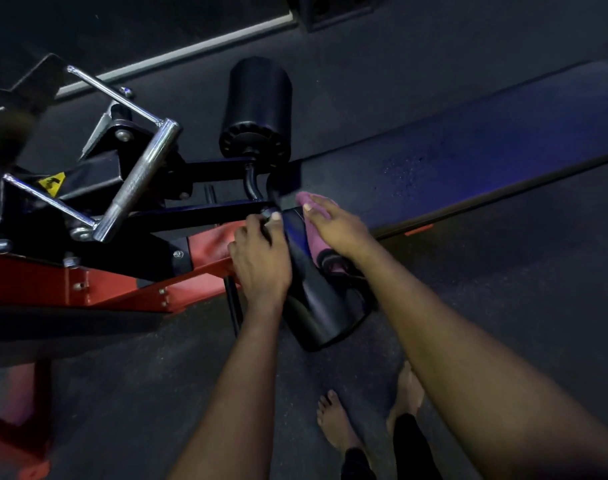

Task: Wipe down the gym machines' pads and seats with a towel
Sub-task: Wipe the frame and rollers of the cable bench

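A pink towel [313, 233] lies bunched along the black roller pad [316, 303].

Dim, bluish cast, grainy shadows, wide-angle edge bending

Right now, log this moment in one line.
left hand grips pad | right hand presses towel on pad | far pad untouched
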